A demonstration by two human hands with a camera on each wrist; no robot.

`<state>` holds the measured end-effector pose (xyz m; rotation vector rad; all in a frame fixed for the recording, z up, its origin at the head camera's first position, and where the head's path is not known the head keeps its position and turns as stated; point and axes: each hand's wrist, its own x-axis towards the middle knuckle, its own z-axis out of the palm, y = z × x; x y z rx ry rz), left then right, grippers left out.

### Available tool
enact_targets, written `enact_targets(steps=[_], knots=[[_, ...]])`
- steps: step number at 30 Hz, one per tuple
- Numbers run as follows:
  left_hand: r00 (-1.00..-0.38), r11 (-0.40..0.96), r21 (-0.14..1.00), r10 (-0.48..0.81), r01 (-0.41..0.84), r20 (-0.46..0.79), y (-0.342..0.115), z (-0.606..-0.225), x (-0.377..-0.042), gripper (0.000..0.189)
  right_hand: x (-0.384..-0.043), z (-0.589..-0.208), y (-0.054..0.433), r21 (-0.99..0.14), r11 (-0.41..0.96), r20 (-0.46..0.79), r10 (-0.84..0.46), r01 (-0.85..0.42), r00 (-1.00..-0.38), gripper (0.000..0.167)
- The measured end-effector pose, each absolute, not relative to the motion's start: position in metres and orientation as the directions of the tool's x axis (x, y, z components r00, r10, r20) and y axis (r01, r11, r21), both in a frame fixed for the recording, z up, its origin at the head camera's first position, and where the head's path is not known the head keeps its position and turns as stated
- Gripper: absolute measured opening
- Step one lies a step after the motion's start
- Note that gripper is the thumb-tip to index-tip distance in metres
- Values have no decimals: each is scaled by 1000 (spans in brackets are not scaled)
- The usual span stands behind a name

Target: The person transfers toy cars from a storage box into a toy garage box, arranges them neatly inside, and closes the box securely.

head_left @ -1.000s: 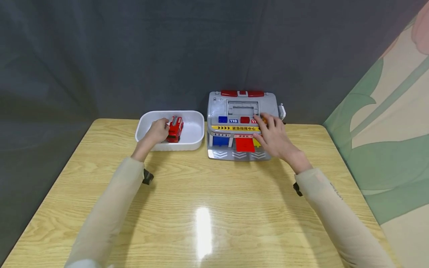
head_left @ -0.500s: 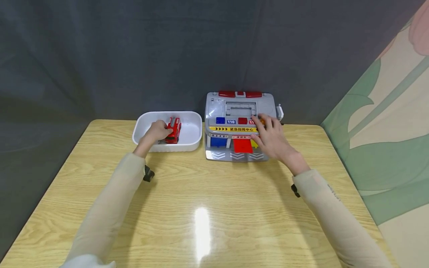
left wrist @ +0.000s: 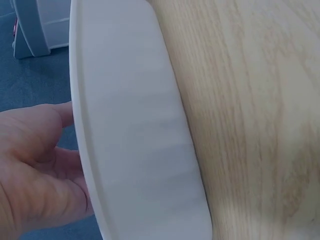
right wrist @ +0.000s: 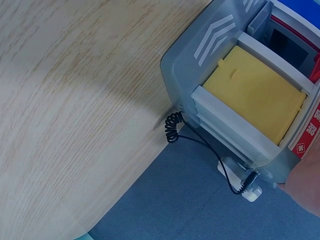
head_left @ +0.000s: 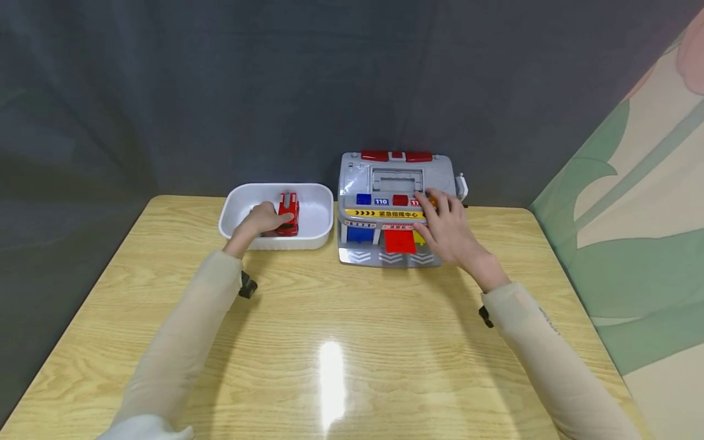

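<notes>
A red toy fire truck (head_left: 288, 214) sits inside a white plastic tray (head_left: 319, 243) at the table's far side. My left hand (head_left: 256, 221) reaches into the tray and grips the truck, thumb across it; the fingers beyond are hidden. In the left wrist view the tray wall (left wrist: 135, 130) hides the truck from sight. My right hand (head_left: 452, 232) rests on the right front of a grey toy rescue station (head_left: 357, 174), fingers spread near its coloured buttons. The station's red door (head_left: 400, 242) is raised outward. The yellow door (right wrist: 255, 92) is down.
A white toy piece on a coiled black cord (right wrist: 172, 127) hangs at the station's right side. Behind the wooden table (head_left: 286, 342) is a dark curtain (head_left: 264, 91). A patterned panel (head_left: 649, 244) stands at the right.
My left hand has moved deeper onto the fire truck, its thumb now across it. The truck has shifted slightly right and straightened. My right hand stays on the station.
</notes>
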<state>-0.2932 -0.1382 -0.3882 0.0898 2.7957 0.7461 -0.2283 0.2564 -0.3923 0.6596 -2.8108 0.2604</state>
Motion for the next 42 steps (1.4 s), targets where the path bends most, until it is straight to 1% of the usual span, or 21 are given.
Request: enact_targets(steps=[3, 8, 15, 17, 19, 21, 24, 26, 27, 30, 34, 37, 42], knots=[[-966, 881, 472, 123, 0, -228, -137, -389, -294, 36, -228, -393, 257, -120, 885, 269, -408, -450, -873, 64], [-954, 874, 486, 133, -15, -270, -135, -390, -297, 36, -229, -393, 258, -121, 884, 277, -407, -452, -871, 63], [-927, 862, 498, 107, -93, -359, -131, -387, -300, 44, -230, -393, 258, -116, 879, 287, -416, -462, -863, 63], [-920, 854, 508, 103, -114, -378, -133, -396, -310, 48, -230, -393, 258, -119, 879, 287, -414, -461, -864, 62], [-935, 816, 572, 136, -82, -329, -143, -421, -329, 55, -229, -392, 258, -120, 880, 285, -413, -459, -865, 62], [-934, 801, 591, 134, -95, -332, -145, -427, -334, 57, -229, -392, 258, -123, 881, 280, -411, -457, -868, 63], [-939, 781, 617, 135, -96, -317, -141, -420, -325, 54, -229, -393, 258, -124, 883, 273, -407, -452, -872, 63], [-918, 780, 603, 100, -168, -384, -131, -398, -308, 48, -229, -393, 258, -125, 883, 273, -408, -453, -871, 64], [-916, 765, 618, 100, -179, -389, -129, -393, -303, 46, -229, -394, 258, -124, 883, 275, -409, -454, -870, 64], [-910, 706, 678, 117, -205, -397, -127, -392, -300, 44, -229, -394, 258, -117, 881, 280, -413, -458, -867, 64], [-909, 681, 698, 117, -221, -401, -124, -392, -301, 38, -230, -394, 258, -118, 882, 286, -411, -457, -866, 64], [-898, 677, 693, 108, -247, -426, -122, -394, -303, 39, -230, -394, 257, -123, 881, 288, -410, -458, -866, 63], [-872, 670, 684, 112, -287, -476, -119, -395, -306, 48, -229, -395, 257, -128, 881, 286, -406, -455, -868, 62]])
